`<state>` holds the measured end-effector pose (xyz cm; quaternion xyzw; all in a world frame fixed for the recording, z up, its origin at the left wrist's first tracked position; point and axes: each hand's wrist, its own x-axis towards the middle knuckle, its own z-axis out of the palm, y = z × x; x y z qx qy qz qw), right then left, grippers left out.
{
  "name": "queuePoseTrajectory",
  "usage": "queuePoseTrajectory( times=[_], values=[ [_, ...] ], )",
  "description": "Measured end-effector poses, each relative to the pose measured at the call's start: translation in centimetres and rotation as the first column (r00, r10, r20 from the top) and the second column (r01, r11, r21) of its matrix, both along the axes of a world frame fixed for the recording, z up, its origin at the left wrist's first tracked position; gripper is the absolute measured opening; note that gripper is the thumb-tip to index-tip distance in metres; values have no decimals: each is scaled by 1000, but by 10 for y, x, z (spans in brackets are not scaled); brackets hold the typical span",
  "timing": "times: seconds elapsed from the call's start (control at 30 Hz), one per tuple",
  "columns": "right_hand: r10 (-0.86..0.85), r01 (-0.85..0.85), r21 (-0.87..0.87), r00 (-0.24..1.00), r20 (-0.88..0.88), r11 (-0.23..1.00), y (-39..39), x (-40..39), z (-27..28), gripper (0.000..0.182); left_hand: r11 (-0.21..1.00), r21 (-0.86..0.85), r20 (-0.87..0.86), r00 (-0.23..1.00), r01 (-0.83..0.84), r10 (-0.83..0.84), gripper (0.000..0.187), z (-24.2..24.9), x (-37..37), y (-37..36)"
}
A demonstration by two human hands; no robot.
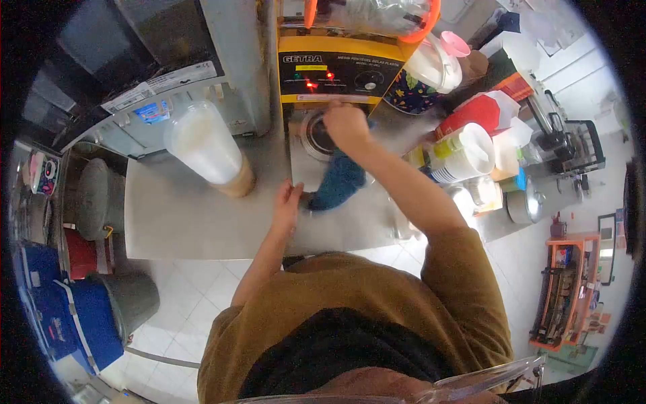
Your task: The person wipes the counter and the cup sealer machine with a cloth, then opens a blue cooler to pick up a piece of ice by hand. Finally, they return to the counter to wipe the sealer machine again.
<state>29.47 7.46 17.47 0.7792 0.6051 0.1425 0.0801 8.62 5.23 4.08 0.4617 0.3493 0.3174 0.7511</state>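
The blue cloth [338, 182] hangs below the right hand [346, 126].

We're seeing the right hand [346, 126] in a blur, its fingertips hard to make out, with the blue cloth [340, 180] partly hidden beneath that forearm, and the orange-rimmed object [383, 17] cut off up top!
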Motion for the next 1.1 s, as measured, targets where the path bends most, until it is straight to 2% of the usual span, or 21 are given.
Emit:
queuePoseTrajectory(
  times=[0.07, 0.17, 0.3, 0.33, 0.4, 0.43, 0.5, 0.57, 0.67, 0.77, 0.87, 0.93, 1.0, 1.03, 1.1],
  values=[
    [-35, 31, -62, 997, -70, 998, -19, 9, 16, 18, 999, 29, -16, 1000, -16, 17, 12, 2, 1, -1],
    [-35, 30, -42, 993, -110, 999, -58, 2, 23, 14, 999, 45, -42, 999, -5, 7, 13, 19, -2, -4],
    [-17, -32, -104, 897, -442, 994, -96, -36, 5, 17, 999, 42, -76, 997, 31, -27, 12, 22, -4, -2],
    [45, -68, -28, 871, -489, 997, -90, -46, 1, 16, 998, 50, -105, 994, 42, -37, 12, 24, -5, -4],
    [177, -118, 139, 802, -570, 983, -75, -66, -7, 17, 999, 23, 40, 998, 39, -40, 11, 9, -10, -9],
    [241, -113, 259, 808, -538, 959, -63, -71, -4, 18, 999, 16, 114, 993, 36, -38, 11, 2, -13, -8],
    [356, -109, 485, 817, -453, 867, -29, -75, 17, 20, 996, -84, 156, 988, 32, -19, 18, 5, -20, -15],
    [204, -56, 402, 920, -336, 914, 7, -78, 35, 21, 990, -134, 169, 985, 44, -21, 22, 2, -26, -18],
    [54, -42, 68, 979, -195, 997, 45, -78, 2, 20, 991, -105, 127, 990, 81, -67, 26, -5, -34, -15],
    [35, -38, -16, 990, -135, 999, 57, -79, -6, 17, 991, -94, 80, 993, 96, -88, 28, -1, -35, -21],
    [93, -93, 13, 957, -276, 996, 30, -86, -1, 16, 990, -107, 102, 991, 97, -86, 28, -7, -38, -20],
    [196, -182, 91, 964, -179, 979, -9, -101, -15, 15, 989, -138, 127, 991, 59, -41, 26, 5, -37, -21],
    [92, -87, 32, 973, -211, 996, -51, -117, -6, 15, 996, -77, 243, 970, 36, -16, 24, 1, -38, -17],
    [79, -68, 49, 954, -288, 996, -66, -115, -9, 14, 999, -47, 301, 954, 22, -7, 24, 0, -40, -13],
    [72, -55, 51, 897, -436, 997, -92, -92, -21, 14, 998, -69, 233, 972, 16, 1, 25, 7, -46, -7]
  ],
)
